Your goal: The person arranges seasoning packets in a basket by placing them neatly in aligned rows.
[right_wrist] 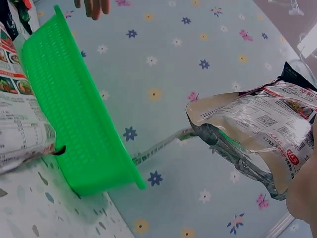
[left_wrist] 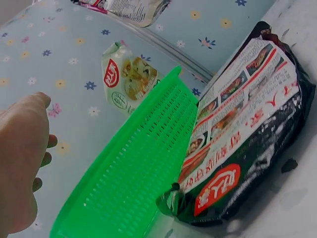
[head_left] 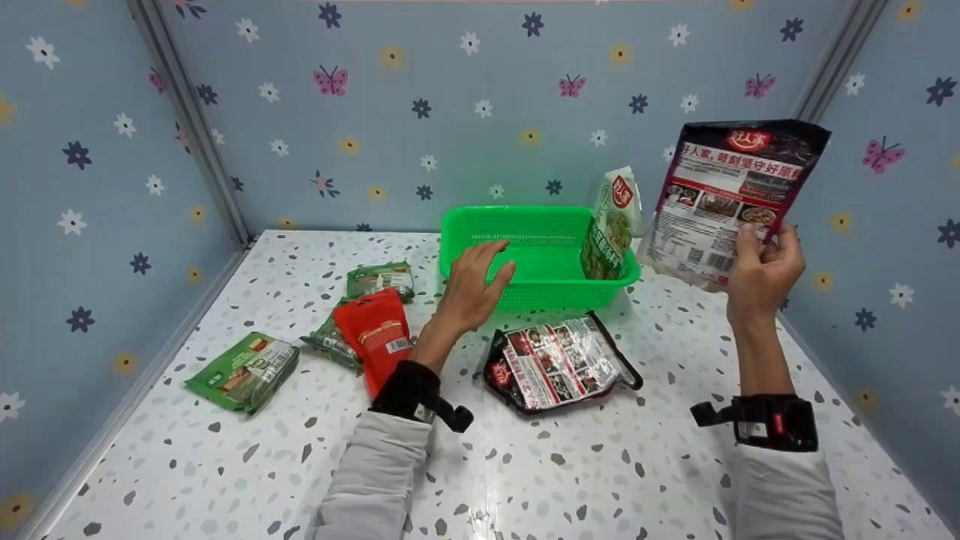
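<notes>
My right hand pinches the lower right edge of a black, purple and white food packet, raised above the table at the right of the basket. In the right wrist view that packet hangs in the air. My left hand, fingers spread and holding nothing, hovers in front of the green plastic basket. A green and white food packet stands upright at the basket's right end. Before the basket lies a black food packet with a white and red back, also large in the left wrist view.
Left of my left hand lie a red packet, a green packet partly under it, another green packet behind, and a green one farther left. Flowered panels enclose the speckled white table at back and sides.
</notes>
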